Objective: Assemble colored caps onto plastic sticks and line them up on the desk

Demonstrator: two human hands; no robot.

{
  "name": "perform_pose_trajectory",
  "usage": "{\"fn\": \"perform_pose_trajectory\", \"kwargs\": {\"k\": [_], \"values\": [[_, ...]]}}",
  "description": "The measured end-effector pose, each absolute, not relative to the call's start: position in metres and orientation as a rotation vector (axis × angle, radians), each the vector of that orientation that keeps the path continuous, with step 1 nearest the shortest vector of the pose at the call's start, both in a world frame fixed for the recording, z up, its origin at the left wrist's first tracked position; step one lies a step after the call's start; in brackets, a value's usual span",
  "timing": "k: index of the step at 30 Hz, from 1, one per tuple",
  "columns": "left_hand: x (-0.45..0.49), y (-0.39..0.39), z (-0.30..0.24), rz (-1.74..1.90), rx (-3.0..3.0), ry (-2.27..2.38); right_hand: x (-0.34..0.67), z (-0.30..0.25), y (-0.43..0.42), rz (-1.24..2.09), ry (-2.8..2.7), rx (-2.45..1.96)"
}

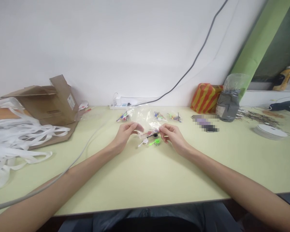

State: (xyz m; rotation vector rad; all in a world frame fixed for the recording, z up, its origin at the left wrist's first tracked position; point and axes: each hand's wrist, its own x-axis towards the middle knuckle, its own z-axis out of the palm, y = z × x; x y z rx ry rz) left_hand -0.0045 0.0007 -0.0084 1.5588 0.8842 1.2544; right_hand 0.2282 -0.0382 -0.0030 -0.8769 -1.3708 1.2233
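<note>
Both hands meet at mid-table, working one small item. Left hand: fingers curled, thumb and index pinched on the left end of a small toy, a thin dark rod with a pink bit, held just above the table. Right hand: pinch grip on the toy's right end, other fingers tucked. There may be clear film around the toy, but it is too small to tell.

Just below the toy, on the table: green part and white part, loose, between the two hands, touched by neither.

Step in hand, as I judge it: fine two-handed fiddling with the toy, either fitting it together or getting it into or out of wrap. I cannot tell which.

Handling need: the parts are tiny and light, so fingertip pinches only. One hand has to steady the toy while the other works. The loose parts sit close under the wrists and are easy to knock.

Behind the hands is a row of clear bags with similar coloured toys. Further back at the wall is a power strip. A box and a heap of white straps are far left, and a grey cord crosses the table beside the left forearm. Far right are a striped bag, a grey jar and a tape roll.
</note>
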Motion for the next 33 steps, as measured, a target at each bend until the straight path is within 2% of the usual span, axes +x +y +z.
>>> {"fn": "perform_pose_trajectory", "kwargs": {"k": [8, 13, 15, 19, 22, 26, 29, 33], "values": [[-0.015, 0.012, -0.006, 1.334, 1.513, 0.940, 0.232, -0.007, -0.032, 1.157, -1.411, -0.932], [-0.043, 0.031, -0.002, 1.471, 1.572, 1.338, 0.238, -0.009, -0.026, 1.117, -1.377, -0.966], [-0.059, 0.041, -0.002, 1.405, 1.764, 1.532, 0.239, -0.010, -0.023, 1.104, -1.363, -0.973], [-0.082, 0.057, -0.005, 0.986, 2.100, 1.765, 0.241, -0.015, -0.018, 1.083, -1.345, -0.979], [-0.082, 0.056, -0.008, 0.944, 2.314, 1.899, 0.242, -0.017, -0.015, 1.028, -1.388, -0.993], [-0.065, 0.041, -0.009, 0.858, 2.637, 1.627, 0.243, -0.016, -0.014, 0.716, -1.634, -1.016], [-0.050, 0.028, -0.010, 0.622, 2.717, 1.368, 0.243, -0.015, -0.019, 0.400, -1.945, -0.967], [-0.038, 0.019, -0.011, 0.521, 2.719, 1.407, 0.240, -0.017, -0.026, 0.242, -2.294, -0.933]]}}
